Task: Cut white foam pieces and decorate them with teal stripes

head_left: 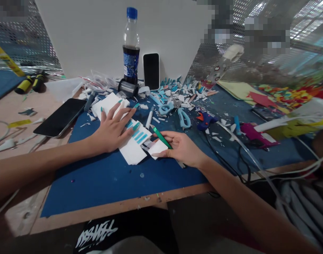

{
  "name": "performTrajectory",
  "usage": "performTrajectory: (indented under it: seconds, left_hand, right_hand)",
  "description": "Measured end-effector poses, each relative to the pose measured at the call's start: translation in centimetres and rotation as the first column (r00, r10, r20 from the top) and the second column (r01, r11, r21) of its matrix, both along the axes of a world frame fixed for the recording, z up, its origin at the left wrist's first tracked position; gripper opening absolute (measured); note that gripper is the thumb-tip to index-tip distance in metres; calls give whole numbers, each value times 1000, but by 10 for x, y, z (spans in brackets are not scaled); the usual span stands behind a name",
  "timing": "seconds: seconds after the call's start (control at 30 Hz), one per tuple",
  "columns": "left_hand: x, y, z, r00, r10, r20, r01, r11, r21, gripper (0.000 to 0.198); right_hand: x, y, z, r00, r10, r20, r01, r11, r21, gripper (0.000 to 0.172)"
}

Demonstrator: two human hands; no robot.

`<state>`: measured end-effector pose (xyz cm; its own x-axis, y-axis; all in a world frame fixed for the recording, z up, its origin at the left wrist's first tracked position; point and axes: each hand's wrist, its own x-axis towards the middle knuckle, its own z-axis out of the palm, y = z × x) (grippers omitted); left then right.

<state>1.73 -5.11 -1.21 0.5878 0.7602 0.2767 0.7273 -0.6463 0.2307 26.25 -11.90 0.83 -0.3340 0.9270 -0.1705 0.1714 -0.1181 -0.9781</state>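
Observation:
My left hand (113, 127) lies with fingers spread on a stack of white foam-like sheets (133, 151) on the blue mat. Beside its thumb is a white piece with light-blue stripes (139, 134). My right hand (180, 146) is closed, holding a small white piece (158, 148) between thumb and fingers. A slim green pencil-like tool (160, 137) is tucked in the same hand, its thin tip pointing up and left. Part of a flat greyish item (182, 164) shows under this hand. A white pen-like stick (150, 117) lies between my hands.
Blue-handled scissors (184, 119) and many white and blue scraps (177, 92) lie behind my hands. A cola bottle (131, 60) and an upright phone (151, 71) stand at the back. Left is a dark phone (61, 118); right, a blue glue gun (206, 121) with cables.

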Motion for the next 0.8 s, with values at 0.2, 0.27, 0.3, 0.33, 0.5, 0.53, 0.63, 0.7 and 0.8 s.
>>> performTrajectory:
  seconds: [0.2, 0.27, 0.3, 0.33, 0.5, 0.53, 0.63, 0.7, 0.8]
  left_hand:
    - [0, 1, -1, 1000, 4, 20, -3, 999, -47, 57]
    - [-1, 4, -4, 999, -6, 40, 7, 999, -32, 56]
    - [-2, 5, -6, 999, -17, 51, 17, 1000, -4, 55]
    - [-2, 6, -7, 998, -33, 59, 31, 999, 36, 54]
    - [-4, 4, -1, 971, -211, 107, 159, 917, 365, 54]
    - [-5, 2, 1, 961, -255, 109, 185, 882, 433, 57]
    - [-5, 0, 6, 949, -290, 121, 175, 808, 563, 61]
    - [-4, 1, 6, 949, -268, 169, 128, 812, 569, 55]
    - [-3, 5, 4, 924, -253, 287, 82, 864, 497, 53]
  right_hand:
    - [12, -8, 4, 997, -56, 44, 55, 998, 13, 56]
    - [18, -10, 8, 995, -94, 43, 92, 995, 35, 55]
    - [20, -10, 10, 992, -120, 30, 118, 991, 62, 54]
    - [20, -9, 12, 991, -134, 12, 133, 987, 89, 54]
    - [-8, 17, 17, 987, -118, -109, 141, 959, 245, 43]
    - [-17, 25, 18, 981, -118, -155, 155, 955, 251, 39]
    - [-44, 48, 17, 950, -188, -249, 238, 953, 186, 33]
    - [-59, 59, 15, 939, -257, -230, 298, 940, 166, 38]
    - [-73, 68, 10, 943, -288, -169, 316, 932, 176, 43]
